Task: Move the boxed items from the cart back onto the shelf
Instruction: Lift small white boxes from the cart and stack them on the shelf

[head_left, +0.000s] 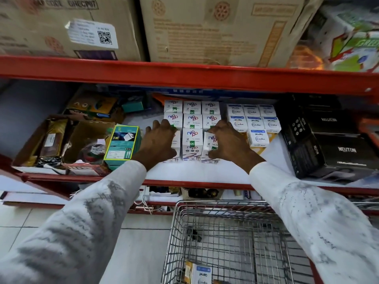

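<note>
1. Nippo boxes [192,128] stacked mid-shelf [196,171]; front row flanked by both hands.
2. Left hand [159,140] grasps the 9 o'clock front box; right hand [227,140] grasps the 3 o'clock one.
3. Cart [225,232] at 6 o'clock; one Garnet box [202,274] inside.

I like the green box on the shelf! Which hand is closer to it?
Left. The left hand rests on the white boxes just beside the green box; the right hand is farther off, across those boxes.
</note>
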Demonstrator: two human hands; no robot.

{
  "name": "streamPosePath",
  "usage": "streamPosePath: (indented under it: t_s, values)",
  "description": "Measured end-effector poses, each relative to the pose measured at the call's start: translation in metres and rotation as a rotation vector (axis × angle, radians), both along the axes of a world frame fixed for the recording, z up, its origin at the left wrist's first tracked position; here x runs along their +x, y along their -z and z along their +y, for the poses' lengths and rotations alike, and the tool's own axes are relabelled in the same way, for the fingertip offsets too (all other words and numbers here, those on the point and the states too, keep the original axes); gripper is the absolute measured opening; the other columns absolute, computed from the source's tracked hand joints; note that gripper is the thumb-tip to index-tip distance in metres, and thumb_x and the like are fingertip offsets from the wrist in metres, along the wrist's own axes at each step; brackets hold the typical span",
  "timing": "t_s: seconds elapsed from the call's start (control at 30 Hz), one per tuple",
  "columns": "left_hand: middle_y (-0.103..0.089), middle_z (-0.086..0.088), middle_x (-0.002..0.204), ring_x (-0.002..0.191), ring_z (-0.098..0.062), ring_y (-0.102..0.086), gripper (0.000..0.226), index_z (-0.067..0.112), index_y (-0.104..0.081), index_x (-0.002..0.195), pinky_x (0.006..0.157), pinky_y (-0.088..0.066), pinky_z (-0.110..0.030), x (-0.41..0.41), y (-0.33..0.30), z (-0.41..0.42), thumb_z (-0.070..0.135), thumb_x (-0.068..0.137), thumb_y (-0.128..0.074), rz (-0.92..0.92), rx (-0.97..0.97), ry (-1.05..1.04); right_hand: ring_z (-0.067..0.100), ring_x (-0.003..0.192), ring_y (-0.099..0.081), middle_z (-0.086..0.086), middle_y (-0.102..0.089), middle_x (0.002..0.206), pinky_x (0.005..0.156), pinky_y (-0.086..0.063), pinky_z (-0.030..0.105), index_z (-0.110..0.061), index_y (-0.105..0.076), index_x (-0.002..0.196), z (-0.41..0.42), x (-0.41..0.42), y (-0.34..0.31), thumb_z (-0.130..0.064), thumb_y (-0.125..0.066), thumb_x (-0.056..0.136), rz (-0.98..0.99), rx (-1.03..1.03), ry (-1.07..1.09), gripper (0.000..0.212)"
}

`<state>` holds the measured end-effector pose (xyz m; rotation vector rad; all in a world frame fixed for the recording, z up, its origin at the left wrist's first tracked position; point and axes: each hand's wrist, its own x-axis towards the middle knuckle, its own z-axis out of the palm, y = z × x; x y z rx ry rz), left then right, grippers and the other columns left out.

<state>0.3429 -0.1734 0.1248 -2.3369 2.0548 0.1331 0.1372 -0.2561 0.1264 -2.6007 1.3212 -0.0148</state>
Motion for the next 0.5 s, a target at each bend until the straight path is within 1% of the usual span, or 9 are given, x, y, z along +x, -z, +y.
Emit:
streamPosePath:
  t_s: [0.1, 0.2, 0.27, 0.33, 0.43, 0.5]
  values:
    - [-0.05, -0.014, 0.133, 0.119, -0.038, -0.046, 0.067, 0.014, -0.052, 0.134, 0.097, -0.042, -0.053, 0.004, 0.005, 0.004, 0.025, 0.071, -0.073, 0.023, -0.003, 0.003, 0.028, 0.122, -0.049, 0.01, -0.052, 0.129, 0.095, -0.051, 0.041, -0.016, -0.051, 0.139, 0.003, -0.001, 0.005, -0.037, -0.083, 0.065, -0.022, -0.011, -0.006, 0.084]
    - [-0.048, -0.012, 0.141, 0.123, -0.038, -0.044, 0.066, 0.014, -0.049, 0.137, 0.098, -0.042, -0.053, 0.006, 0.006, 0.012, 0.026, 0.075, -0.07, 0.04, -0.016, 0.021, 0.029, 0.125, -0.046, 0.009, -0.051, 0.135, 0.093, -0.05, 0.04, -0.017, -0.045, 0.143, 0.014, -0.007, 0.008, -0.034, -0.08, 0.069, -0.017, -0.073, -0.011, 0.084]
    - [-0.047, -0.011, 0.145, 0.126, -0.038, -0.042, 0.066, 0.015, -0.049, 0.138, 0.099, -0.041, -0.054, 0.001, 0.003, 0.023, 0.026, 0.076, -0.069, 0.059, -0.087, 0.036, 0.031, 0.125, -0.046, 0.009, -0.049, 0.139, 0.095, -0.05, 0.042, -0.015, -0.045, 0.144, 0.026, -0.015, 0.008, -0.032, -0.078, 0.072, -0.065, -0.129, -0.012, 0.081]
    - [-0.046, -0.01, 0.147, 0.13, -0.038, -0.04, 0.066, 0.017, -0.048, 0.138, 0.099, -0.041, -0.054, -0.009, -0.001, 0.04, 0.028, 0.077, -0.068, 0.1, -0.176, 0.066, 0.033, 0.123, -0.048, 0.01, -0.05, 0.138, 0.094, -0.051, 0.043, -0.013, -0.047, 0.143, 0.045, -0.026, 0.007, -0.029, -0.074, 0.075, -0.153, -0.188, -0.026, 0.074]
    - [-0.051, -0.009, 0.143, 0.129, -0.036, -0.043, 0.062, 0.018, -0.052, 0.135, 0.096, -0.044, -0.051, -0.033, 0.002, 0.079, 0.031, 0.076, -0.067, 0.182, -0.281, 0.115, 0.031, 0.122, -0.048, 0.009, -0.051, 0.136, 0.094, -0.049, 0.04, -0.013, -0.049, 0.14, 0.084, -0.047, 0.011, -0.027, -0.067, 0.079, -0.221, -0.261, -0.047, 0.065]
    - [-0.055, -0.01, 0.137, 0.126, -0.035, -0.047, 0.056, 0.018, -0.057, 0.13, 0.096, -0.046, -0.05, -0.053, 0.017, 0.112, 0.031, 0.075, -0.065, 0.252, -0.294, 0.134, 0.03, 0.122, -0.048, 0.009, -0.052, 0.136, 0.096, -0.047, 0.039, -0.013, -0.051, 0.138, 0.118, -0.065, 0.025, -0.026, -0.065, 0.081, -0.244, -0.242, -0.034, 0.061]
